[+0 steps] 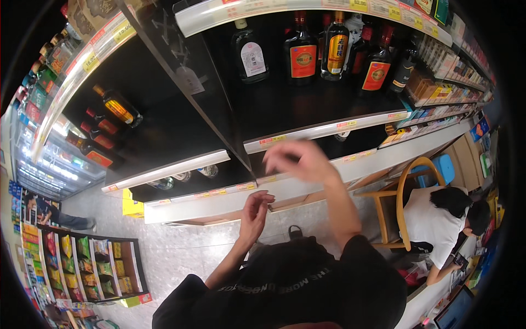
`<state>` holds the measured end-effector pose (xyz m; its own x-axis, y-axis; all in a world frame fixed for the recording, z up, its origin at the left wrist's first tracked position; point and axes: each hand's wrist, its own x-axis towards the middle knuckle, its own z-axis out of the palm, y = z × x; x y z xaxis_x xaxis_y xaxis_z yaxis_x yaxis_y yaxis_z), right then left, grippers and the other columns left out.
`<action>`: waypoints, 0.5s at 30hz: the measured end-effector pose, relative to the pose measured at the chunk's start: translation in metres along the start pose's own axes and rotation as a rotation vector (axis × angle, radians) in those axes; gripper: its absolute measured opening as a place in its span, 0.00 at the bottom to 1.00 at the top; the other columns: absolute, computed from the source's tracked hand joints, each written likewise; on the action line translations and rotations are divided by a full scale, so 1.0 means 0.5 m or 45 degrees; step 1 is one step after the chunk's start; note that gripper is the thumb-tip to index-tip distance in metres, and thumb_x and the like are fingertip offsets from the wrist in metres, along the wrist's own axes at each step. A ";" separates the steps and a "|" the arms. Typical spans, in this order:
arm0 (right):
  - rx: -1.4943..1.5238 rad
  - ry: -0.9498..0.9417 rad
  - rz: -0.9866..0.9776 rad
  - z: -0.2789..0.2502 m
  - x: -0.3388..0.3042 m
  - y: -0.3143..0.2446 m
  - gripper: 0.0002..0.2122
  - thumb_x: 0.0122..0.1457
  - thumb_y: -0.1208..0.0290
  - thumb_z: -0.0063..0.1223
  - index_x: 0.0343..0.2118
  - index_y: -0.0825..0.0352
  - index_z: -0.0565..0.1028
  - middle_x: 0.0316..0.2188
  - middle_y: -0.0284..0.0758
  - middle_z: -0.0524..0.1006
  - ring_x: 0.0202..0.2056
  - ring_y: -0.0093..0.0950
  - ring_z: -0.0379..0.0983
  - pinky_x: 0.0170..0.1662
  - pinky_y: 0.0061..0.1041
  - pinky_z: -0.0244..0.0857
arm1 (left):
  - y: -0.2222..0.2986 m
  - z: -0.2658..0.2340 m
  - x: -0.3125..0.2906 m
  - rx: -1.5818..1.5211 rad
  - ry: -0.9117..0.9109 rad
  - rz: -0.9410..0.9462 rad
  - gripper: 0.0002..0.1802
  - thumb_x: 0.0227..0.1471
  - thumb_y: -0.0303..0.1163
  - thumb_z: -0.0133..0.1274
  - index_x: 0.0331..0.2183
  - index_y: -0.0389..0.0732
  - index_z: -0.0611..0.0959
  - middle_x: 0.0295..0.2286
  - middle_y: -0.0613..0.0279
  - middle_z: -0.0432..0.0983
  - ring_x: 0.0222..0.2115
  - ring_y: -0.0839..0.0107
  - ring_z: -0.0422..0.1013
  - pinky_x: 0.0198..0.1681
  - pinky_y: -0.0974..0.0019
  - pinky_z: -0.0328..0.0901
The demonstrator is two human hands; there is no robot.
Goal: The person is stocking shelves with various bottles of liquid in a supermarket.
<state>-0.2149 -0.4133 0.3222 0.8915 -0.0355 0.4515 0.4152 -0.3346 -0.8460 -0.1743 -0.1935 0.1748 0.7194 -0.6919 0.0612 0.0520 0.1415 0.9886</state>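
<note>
shelf edge strip (307,133), pale with small red-and-yellow price tags, sits just beyond the blurred, empty, loosely curled right hand (298,160); left hand (253,211) empty, half-open; six dark bottles (303,52) above.

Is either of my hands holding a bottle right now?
No, the left hand and right hand are both empty, raised before the shelf edge.

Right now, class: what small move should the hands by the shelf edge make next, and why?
Probably bring the right hand, blurred and empty, down onto the shelf edge strip. The left hand, also empty, hovers just below the lower price strip.
</note>
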 end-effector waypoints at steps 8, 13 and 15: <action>-0.350 1.004 -0.373 -0.270 0.204 0.044 0.14 0.60 0.70 0.59 0.44 0.72 0.73 0.36 0.39 0.80 0.36 0.28 0.77 0.42 0.25 0.71 | -0.060 0.077 -0.044 -0.006 0.011 -0.087 0.16 0.63 0.21 0.44 0.52 0.36 0.72 0.43 0.59 0.76 0.45 0.71 0.72 0.52 0.68 0.65; -1.093 1.164 -0.513 -0.402 0.339 0.136 0.26 0.53 0.55 0.65 0.47 0.71 0.73 0.41 0.46 0.79 0.42 0.42 0.77 0.48 0.35 0.70 | -0.097 0.070 -0.054 0.012 0.083 -0.130 0.16 0.62 0.21 0.45 0.52 0.35 0.71 0.43 0.57 0.76 0.46 0.70 0.72 0.53 0.67 0.65; -1.012 0.982 -0.409 -0.393 0.367 0.124 0.29 0.52 0.49 0.66 0.46 0.70 0.75 0.42 0.47 0.78 0.44 0.43 0.77 0.48 0.33 0.69 | -0.098 0.069 -0.068 -0.006 0.154 -0.166 0.16 0.62 0.21 0.45 0.52 0.35 0.71 0.43 0.57 0.76 0.46 0.70 0.72 0.54 0.66 0.65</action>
<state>-0.0613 -0.6256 0.4081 0.3036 -0.3158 0.8990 0.1270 -0.9217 -0.3666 -0.2251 -0.2013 0.1293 0.7846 -0.6142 -0.0846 0.1530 0.0596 0.9864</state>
